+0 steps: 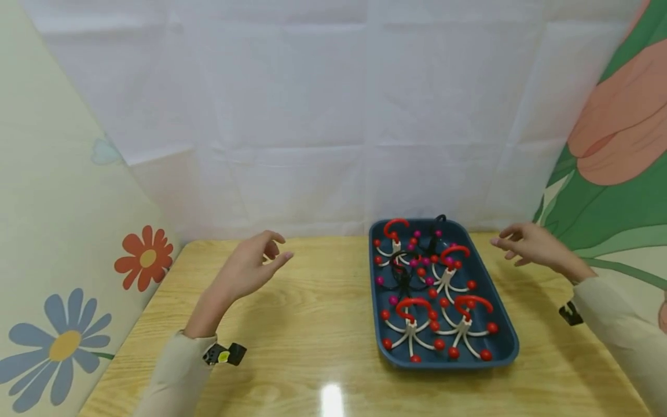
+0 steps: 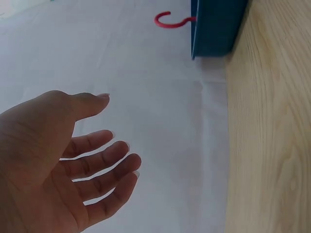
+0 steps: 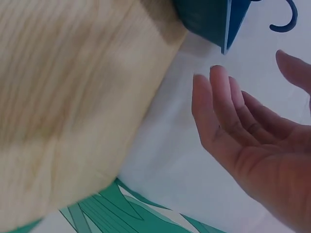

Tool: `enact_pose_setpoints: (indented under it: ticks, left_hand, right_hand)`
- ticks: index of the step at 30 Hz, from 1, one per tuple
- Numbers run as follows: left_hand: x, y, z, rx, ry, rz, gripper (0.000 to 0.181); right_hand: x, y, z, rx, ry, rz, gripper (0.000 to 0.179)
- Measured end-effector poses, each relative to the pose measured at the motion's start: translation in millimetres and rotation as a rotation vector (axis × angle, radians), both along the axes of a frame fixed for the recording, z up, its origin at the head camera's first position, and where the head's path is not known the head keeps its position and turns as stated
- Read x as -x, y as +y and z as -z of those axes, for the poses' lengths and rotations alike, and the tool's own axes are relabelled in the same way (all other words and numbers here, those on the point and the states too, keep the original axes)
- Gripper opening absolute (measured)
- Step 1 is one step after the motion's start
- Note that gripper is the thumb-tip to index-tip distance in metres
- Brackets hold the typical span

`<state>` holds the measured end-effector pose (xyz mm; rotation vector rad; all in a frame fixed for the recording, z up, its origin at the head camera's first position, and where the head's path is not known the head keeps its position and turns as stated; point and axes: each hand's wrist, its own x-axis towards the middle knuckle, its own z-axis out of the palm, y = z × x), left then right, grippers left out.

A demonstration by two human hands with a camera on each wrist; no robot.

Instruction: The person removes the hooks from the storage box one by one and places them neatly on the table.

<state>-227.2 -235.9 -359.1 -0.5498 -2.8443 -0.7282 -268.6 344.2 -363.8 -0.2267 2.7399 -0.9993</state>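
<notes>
My left hand [image 1: 250, 266] hovers over the left part of the table, fingers loosely bent and nothing in them. To the right of the tray my right hand [image 1: 531, 244] hangs in the air, also holding nothing. Between them, nearer the right hand, stands a dark blue tray [image 1: 448, 364]. In it lie several white multi-armed hooks with red ball tips and red curved tops, such as the front-right white hook [image 1: 462, 328]. Black hooks with magenta balls, among them one black hook [image 1: 404, 281], lie between the white ones. A red hook top [image 2: 172, 24] sticks past the tray's rim in the left wrist view.
The light wooden table [image 1: 312, 324] reaches back to a white cloth [image 1: 292, 116] hanging behind it. Panels printed with flowers stand on both sides, one with a blue flower [image 1: 62, 347] at the left. Small black devices are strapped at both wrists.
</notes>
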Motion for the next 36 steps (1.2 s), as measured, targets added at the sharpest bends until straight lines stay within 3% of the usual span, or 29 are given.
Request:
enact_pose_setpoints:
  ticks: [6,12,20,23,29,36]
  left_hand:
    - [-3.4,19.8,-0.6,-0.155,-0.039,0.064,0.032]
    - [-7.9,46.5,3.2,-0.313,-0.112,0.125,0.03]
    - [-15.5,80.6,6.4,-0.382,-0.209,0.126,0.036]
    - [-19.6,93.0,9.8,-0.411,-0.248,0.158,0.04]
    - [-25.2,114.1,15.2,-0.496,-0.365,0.246,0.04]
    - [-30.5,135.5,16.8,-0.555,-0.489,0.306,0.039]
  right_hand:
    - [-3.4,2.3,10.7,0.148,-0.124,0.052,0.077]
    - [-2.2,2.0,20.3,0.285,-0.254,0.104,0.079]
    - [1.3,-0.2,28.1,0.469,-0.344,0.106,0.08]
    - [1.9,-1.2,31.6,0.533,-0.388,0.12,0.082]
    - [4.3,-3.0,38.8,0.559,-0.431,0.105,0.078]
    - [6.6,-5.4,41.7,0.558,-0.482,0.112,0.078]
